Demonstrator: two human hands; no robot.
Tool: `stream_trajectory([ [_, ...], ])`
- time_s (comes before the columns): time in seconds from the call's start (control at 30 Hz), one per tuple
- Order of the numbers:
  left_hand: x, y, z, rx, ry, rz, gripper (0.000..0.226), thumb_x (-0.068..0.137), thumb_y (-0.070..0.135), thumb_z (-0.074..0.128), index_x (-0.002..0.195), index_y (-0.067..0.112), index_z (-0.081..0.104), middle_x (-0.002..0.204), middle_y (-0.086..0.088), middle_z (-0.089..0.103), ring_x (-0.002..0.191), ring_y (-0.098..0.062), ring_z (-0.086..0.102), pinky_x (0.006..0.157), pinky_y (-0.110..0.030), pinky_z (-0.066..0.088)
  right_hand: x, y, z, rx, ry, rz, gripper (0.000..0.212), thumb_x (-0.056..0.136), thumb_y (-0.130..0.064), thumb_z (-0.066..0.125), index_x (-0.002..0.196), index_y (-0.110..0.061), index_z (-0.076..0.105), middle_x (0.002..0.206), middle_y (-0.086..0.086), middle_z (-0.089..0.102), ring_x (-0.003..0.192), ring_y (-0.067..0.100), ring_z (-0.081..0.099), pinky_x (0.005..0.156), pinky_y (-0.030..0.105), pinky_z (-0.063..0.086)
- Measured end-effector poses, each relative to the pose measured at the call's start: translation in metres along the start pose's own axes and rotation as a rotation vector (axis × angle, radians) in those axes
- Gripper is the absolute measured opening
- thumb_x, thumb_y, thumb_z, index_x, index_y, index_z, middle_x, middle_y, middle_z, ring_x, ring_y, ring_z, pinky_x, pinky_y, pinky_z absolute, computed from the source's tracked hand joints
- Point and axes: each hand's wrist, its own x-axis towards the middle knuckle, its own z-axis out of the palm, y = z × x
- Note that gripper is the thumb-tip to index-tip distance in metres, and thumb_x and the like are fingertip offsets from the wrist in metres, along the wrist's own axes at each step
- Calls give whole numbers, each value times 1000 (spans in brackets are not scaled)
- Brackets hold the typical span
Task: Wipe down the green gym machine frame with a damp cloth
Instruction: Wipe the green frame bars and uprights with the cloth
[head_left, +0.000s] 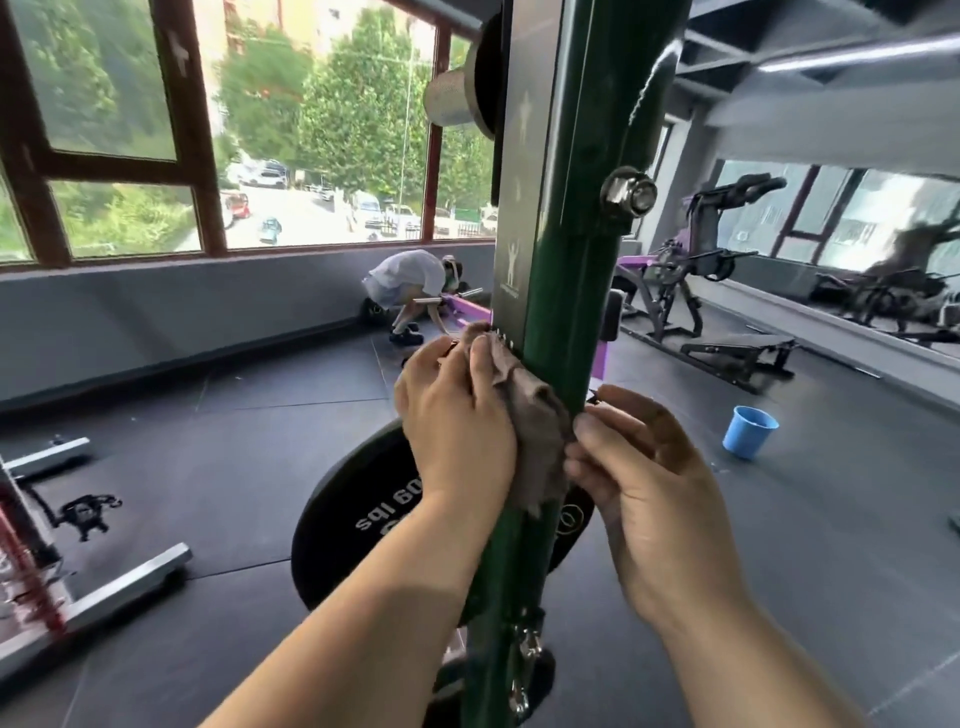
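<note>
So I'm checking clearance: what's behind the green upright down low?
A black weight plate stands behind the green upright; the upright and both hands hide its middle.

My left hand (457, 415) presses the brown cloth (530, 431) against the green upright (563, 291); my right hand (649, 483) pinches the cloth's edge beside it

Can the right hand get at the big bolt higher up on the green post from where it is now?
Probably yes. The bolt sits on the post's right side, straight above the right hand, and nothing stands between them.
</note>
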Motion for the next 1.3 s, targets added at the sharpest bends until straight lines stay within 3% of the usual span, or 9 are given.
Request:
stream_trajectory([
  [0.1, -12, 6, -1, -145, -52, -42, 44, 102, 43, 38, 145, 35, 44, 133, 14, 54, 118, 1, 50, 88, -4, 34, 1, -2, 1, -23, -18, -57, 25, 72, -15, 74, 97, -15, 69, 86, 2, 73, 74, 12, 67, 64, 20, 53],
  [0.23, -20, 13, 0, -91, -271, 129, 84, 81, 74, 20, 155, 38, 6, 160, 14, 21, 144, -6, 25, 117, -32, 26, -2, 3, 0, -32, 22, -29, 14, 94, -13, 60, 91, -19, 73, 89, -2, 75, 83, 8, 69, 69, 18, 51],
  [0.37, 8, 3, 6, -312, -284, 23, 84, 72, 86, 32, 146, 44, 32, 144, 6, 50, 132, -15, 46, 112, -45, 35, -8, 4, 5, 30, 4, 90, 27, 103, -13, 46, 103, -18, 73, 99, -3, 76, 94, 8, 72, 69, 16, 53],
  [0.63, -19, -49, 13, -519, -410, -606, 78, 83, 83, 31, 109, 22, 73, 101, -13, 74, 98, -28, 70, 98, -48, 49, -22, 9, 10, 173, -9, 165, 32, 102, -5, 44, 115, -19, 70, 104, -6, 76, 96, 4, 71, 67, 11, 53],
  [0.73, -10, -14, 12, -574, -372, -479, 90, 70, 90, 33, 122, 24, 64, 108, -11, 72, 102, -27, 68, 96, -48, 49, -21, 13, 6, 196, -14, 197, 34, 101, -5, 43, 119, -19, 68, 104, -7, 76, 94, 3, 71, 65, 10, 53],
  [0.83, -1, 13, 11, -752, -372, -304, 73, 79, 63, 37, 138, 22, 51, 109, -10, 65, 95, -29, 62, 82, -44, 49, -20, 19, 1, 228, 14, 196, 34, 99, -2, 43, 117, -16, 69, 103, -4, 76, 88, 3, 72, 62, 11, 53],
  [0.97, -30, -19, 2, -381, -402, 104, 78, 80, 50, 39, 153, 46, 9, 159, 0, 28, 143, -26, 33, 115, -56, 28, -16, 27, -3, 242, 25, 186, 38, 95, 4, 45, 100, -15, 77, 103, 4, 76, 90, 10, 74, 64, 15, 55],
  [1.1, -54, -39, 5, -88, -308, 245, 74, 87, 57, 37, 141, 64, -14, 163, 14, -2, 150, -5, 2, 122, -45, 15, -12, 25, -7, 282, -49, 227, 40, 94, 4, 42, 98, -10, 79, 102, 12, 76, 95, 19, 74, 68, 18, 56],
  [1.3, 2, 16, 6, -270, -182, 216, 93, 77, 64, 55, 153, 43, 5, 152, 2, 36, 131, -19, 48, 105, -49, 44, -2, 26, -22, 191, -49, 254, 33, 88, 4, 48, 93, -10, 78, 105, 8, 76, 105, 16, 70, 88, 25, 55],
])
